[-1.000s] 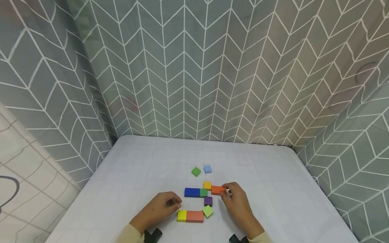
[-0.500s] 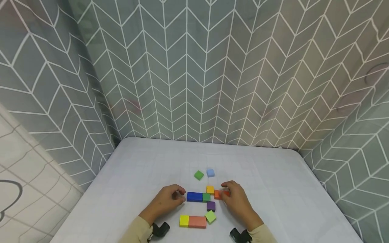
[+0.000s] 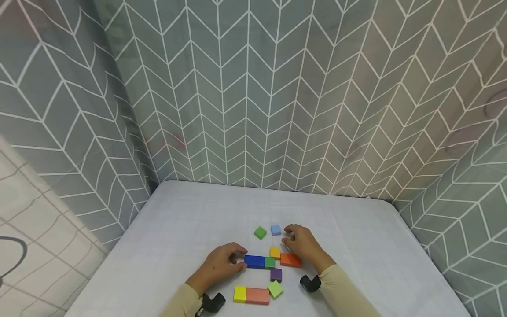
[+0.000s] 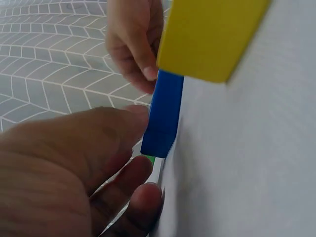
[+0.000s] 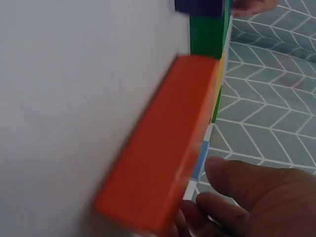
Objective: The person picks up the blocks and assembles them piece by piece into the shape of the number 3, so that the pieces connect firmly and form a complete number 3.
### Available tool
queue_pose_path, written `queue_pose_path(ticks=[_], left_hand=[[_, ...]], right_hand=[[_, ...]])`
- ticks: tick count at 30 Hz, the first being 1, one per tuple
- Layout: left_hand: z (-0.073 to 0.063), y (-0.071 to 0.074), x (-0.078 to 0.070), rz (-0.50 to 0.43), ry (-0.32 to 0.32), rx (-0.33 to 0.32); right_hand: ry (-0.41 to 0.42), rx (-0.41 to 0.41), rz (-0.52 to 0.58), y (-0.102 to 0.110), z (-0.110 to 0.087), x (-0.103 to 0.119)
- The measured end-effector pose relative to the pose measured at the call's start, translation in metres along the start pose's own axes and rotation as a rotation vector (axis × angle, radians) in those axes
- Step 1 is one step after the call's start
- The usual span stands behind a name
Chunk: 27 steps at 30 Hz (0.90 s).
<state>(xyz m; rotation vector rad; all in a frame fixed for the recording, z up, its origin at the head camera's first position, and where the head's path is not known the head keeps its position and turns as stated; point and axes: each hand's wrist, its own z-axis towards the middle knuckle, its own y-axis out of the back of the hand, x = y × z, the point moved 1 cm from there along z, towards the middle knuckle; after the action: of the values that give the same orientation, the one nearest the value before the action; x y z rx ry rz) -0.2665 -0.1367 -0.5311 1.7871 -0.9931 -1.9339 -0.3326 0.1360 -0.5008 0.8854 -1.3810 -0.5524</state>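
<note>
In the head view my left hand (image 3: 219, 266) is at the left end of the long blue block (image 3: 254, 262), its thumb and index finger on either side of that end. The left wrist view has the thumb against the blue block (image 4: 165, 108). A small green block (image 3: 270, 263) adjoins the blue one's right end. My right hand (image 3: 303, 244) hovers over the table with thumb and fingers apart and nothing between them. It is right of a light blue block (image 3: 276, 230) and behind the orange block (image 3: 291, 260), which lies flat beside a small amber block (image 3: 275, 253).
A purple block (image 3: 276, 275) lies just in front of the green one. Nearer me are a yellow block (image 3: 239, 294), a salmon block (image 3: 257, 296) and a turned lime block (image 3: 275, 289). Another green block (image 3: 260, 233) sits farther back. Patterned curtains (image 3: 253, 97) surround the white table (image 3: 190, 211).
My right hand has let go of the orange block and moved back toward the light blue one. The left hand has moved right and back, onto the blue block's end.
</note>
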Motion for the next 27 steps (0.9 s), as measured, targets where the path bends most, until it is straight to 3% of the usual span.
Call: queue_pose_path(ticks=[6,12,17,27], left_hand=[[-0.008,0.001,0.003,-0.009,-0.006,0.014],[-0.018,0.010,0.009,-0.014,-0.031,-0.028],[-0.015,0.011,0.009,-0.035,-0.055,-0.023],[-0.006,0.002,0.005,-0.045,-0.034,-0.003]], right_hand=[[0.076,0.035,-0.052,-0.006,0.016,0.007],[0.183,0.068,-0.092,-0.018,0.028,0.024],[0.155,0.056,-0.122,-0.016,0.031,0.025],[0.093,0.047,-0.107,-0.008,0.024,0.016]])
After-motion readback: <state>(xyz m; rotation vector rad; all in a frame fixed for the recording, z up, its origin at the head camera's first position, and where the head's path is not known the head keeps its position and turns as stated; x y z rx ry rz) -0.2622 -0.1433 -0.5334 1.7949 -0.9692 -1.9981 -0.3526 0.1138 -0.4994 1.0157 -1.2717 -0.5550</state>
